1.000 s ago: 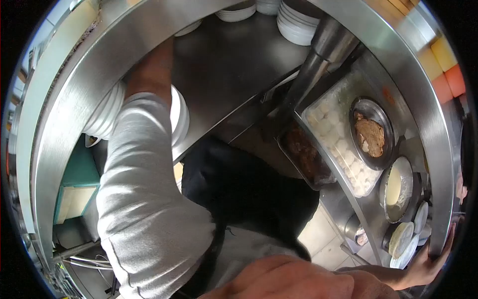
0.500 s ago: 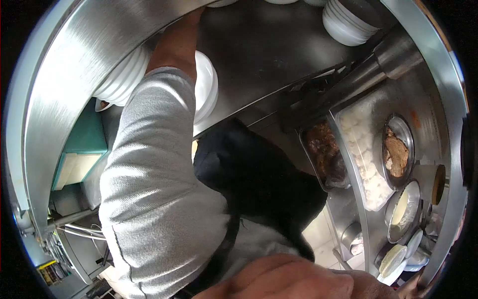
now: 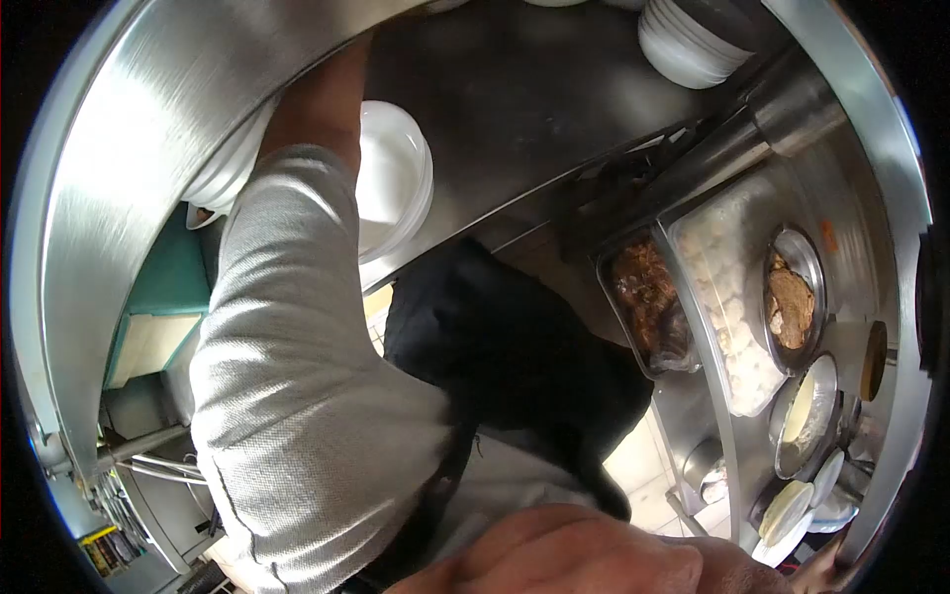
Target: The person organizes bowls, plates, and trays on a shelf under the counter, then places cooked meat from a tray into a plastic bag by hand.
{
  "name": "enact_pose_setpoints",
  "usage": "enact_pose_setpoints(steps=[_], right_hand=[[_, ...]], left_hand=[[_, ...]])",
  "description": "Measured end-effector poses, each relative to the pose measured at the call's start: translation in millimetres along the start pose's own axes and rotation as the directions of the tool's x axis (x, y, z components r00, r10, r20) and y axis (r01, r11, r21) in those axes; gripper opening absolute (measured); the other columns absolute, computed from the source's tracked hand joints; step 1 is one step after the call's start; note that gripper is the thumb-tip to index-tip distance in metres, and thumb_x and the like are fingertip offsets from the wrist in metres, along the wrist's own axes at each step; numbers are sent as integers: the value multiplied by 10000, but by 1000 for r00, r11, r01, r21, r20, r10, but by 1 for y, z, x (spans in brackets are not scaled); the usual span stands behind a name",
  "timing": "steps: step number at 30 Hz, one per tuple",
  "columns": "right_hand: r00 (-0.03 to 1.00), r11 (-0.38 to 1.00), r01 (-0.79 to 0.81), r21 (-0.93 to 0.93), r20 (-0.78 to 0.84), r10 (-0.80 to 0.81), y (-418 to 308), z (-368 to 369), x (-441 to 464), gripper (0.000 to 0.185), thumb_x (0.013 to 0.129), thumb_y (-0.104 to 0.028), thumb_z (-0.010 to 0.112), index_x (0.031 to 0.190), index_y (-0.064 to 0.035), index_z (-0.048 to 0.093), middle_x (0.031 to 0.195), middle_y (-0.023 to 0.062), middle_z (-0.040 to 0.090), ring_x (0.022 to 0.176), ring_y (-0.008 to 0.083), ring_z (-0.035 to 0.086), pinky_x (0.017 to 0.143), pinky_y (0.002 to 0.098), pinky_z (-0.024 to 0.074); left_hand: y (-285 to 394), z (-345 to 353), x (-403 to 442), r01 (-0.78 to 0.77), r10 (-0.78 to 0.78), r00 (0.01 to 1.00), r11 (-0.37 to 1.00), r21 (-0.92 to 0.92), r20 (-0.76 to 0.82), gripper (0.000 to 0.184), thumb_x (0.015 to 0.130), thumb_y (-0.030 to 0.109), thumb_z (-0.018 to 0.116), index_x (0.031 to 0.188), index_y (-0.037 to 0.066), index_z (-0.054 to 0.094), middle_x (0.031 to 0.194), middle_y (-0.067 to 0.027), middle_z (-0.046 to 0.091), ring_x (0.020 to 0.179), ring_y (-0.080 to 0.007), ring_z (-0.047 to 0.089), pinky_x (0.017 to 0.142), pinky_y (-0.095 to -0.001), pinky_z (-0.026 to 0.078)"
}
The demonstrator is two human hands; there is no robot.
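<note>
My left arm, in a light grey sleeve (image 3: pixel 287 307), reaches up and forward over the dark metal counter (image 3: pixel 495 109). Its bare forearm (image 3: pixel 319 109) runs behind the curved steel edge (image 3: pixel 188 109), which hides my left hand and whatever it may touch. Close against the forearm's right side stands a round white bowl (image 3: pixel 391 188). Stacked white bowls (image 3: pixel 223 168) show partly on the arm's other side. My right hand does not show clearly. A patch of bare skin fills the bottom edge, and I cannot tell it as a hand.
More stacked white bowls (image 3: pixel 688 45) stand at the upper right. On the right are a tray of dark brown food (image 3: pixel 643 287), a clear tub of pale pieces (image 3: pixel 732 307) and a metal dish of brown food (image 3: pixel 792 307). A green box (image 3: pixel 168 267) sits left.
My left arm has shifted left, and its forearm shows slightly less of the wrist end. More of the round white bowl beside it now shows.
</note>
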State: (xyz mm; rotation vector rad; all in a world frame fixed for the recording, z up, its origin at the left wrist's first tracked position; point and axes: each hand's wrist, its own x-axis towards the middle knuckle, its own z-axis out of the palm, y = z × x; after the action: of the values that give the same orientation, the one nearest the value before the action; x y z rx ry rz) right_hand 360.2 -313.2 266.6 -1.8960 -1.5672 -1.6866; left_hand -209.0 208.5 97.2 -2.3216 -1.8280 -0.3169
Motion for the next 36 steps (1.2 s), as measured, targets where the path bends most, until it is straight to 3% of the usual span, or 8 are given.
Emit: enact_pose_setpoints(steps=[5,7,14,17,26,28,33,36], right_hand=[[998,998,56,-6,43,-56,-2,-7,0,672,991,-579,489,1315,8,542,961,224,723,750,282,726,614,242,593],[985,895,-172,413,95,146,58,14,-47,409,948,-111,670,1336,-2,601,1341,117,628,1224,237,604,1015,378,524],[986,974,-150,173,96,135,47,9,-35,342,922,-110,710,1243,2,669,1226,134,688,1099,232,666,972,384,553],[998,975,-65,214,16,63,60,13,-41,342,900,-96,736,1223,1,681,1210,133,695,1076,225,673,942,366,569],[984,957,-175,232,74,162,38,10,-37,376,921,-107,713,1277,-5,650,1264,114,676,1128,224,651,978,347,531],[968,909,-247,336,123,217,30,9,-33,382,937,-89,682,1309,-18,632,1291,94,667,1169,225,632,1012,339,496],[965,948,-235,213,171,201,33,6,-29,398,927,-78,671,1307,28,616,1292,127,662,1172,267,644,1016,369,511],[980,951,-181,250,132,151,33,8,-29,355,937,-7,646,1286,50,618,1276,149,666,1163,281,649,1006,381,515]], left_hand=[[11,18,35,-13,13,1000,999,-35,10,723,763,417,724,1371,62,560,1388,-222,544,1278,-368,532,1103,-457,398],[16,24,45,-19,20,1000,999,-46,17,717,769,416,720,1372,63,560,1392,-221,541,1282,-368,528,1105,-458,396],[29,29,55,-35,36,999,998,-58,21,694,792,415,703,1374,66,558,1407,-221,528,1295,-366,518,1112,-459,388],[36,26,55,-47,48,999,997,-64,18,685,801,414,696,1376,68,558,1413,-221,523,1301,-366,513,1114,-460,385],[58,33,71,-82,83,997,992,-93,5,657,830,413,676,1379,73,556,1432,-220,507,1318,-364,499,1122,-462,375],[64,40,87,-93,94,996,991,-98,3,650,837,412,671,1380,74,556,1437,-220,503,1322,-364,496,1124,-462,373],[82,60,123,-95,97,995,990,-103,14,635,853,412,660,1382,77,555,1447,-219,494,1331,-363,488,1129,-463,367],[91,68,129,-98,101,995,990,-99,21,626,862,411,653,1383,78,555,1453,-219,489,1337,-362,483,1131,-464,364]])
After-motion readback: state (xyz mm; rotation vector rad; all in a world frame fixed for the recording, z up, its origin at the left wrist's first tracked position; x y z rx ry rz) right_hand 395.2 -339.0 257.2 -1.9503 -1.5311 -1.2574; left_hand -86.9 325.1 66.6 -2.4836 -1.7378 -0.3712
